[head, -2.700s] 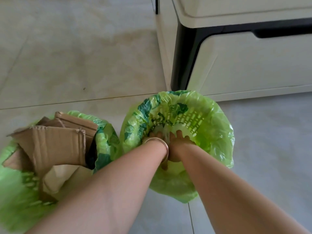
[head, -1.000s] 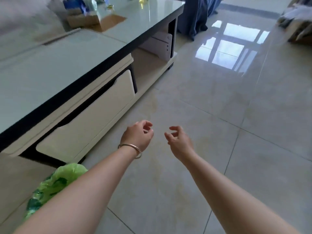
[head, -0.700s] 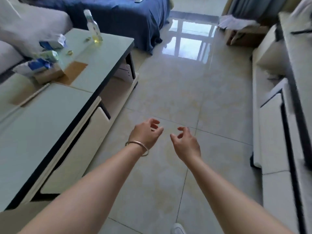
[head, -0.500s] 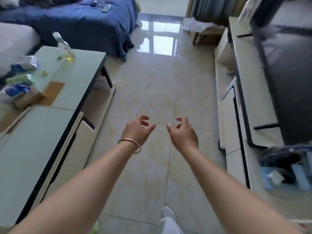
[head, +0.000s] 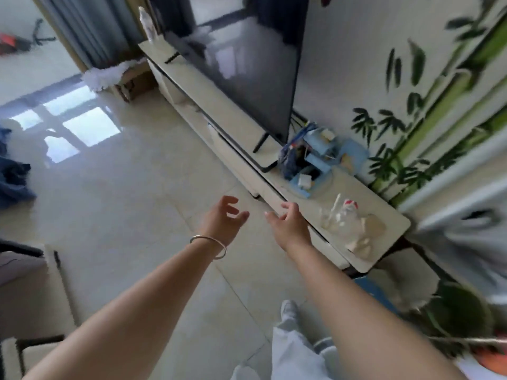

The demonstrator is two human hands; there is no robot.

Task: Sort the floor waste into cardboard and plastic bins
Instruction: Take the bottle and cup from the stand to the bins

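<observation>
Head view: both hands empty, no waste or bins in frame.
The left hand [head: 222, 219] and right hand [head: 288, 225] hung over the tiled floor [head: 131, 187] beside the TV stand [head: 384, 223], fingers loosely spread, holding nothing, apparently ready for the next pickup.

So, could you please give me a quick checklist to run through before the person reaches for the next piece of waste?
1. Left hand free, fingers loosely spread: ok.
2. Right hand free, nothing held: ok.
3. Next piece of waste located on the floor: not ok, none in view.
4. Bins in view for the drop: not ok.
5. Walking path clear: cannot tell; TV stand is close on the right.
6. View sharp enough to judge: not ok, blurred at the edges.
</observation>
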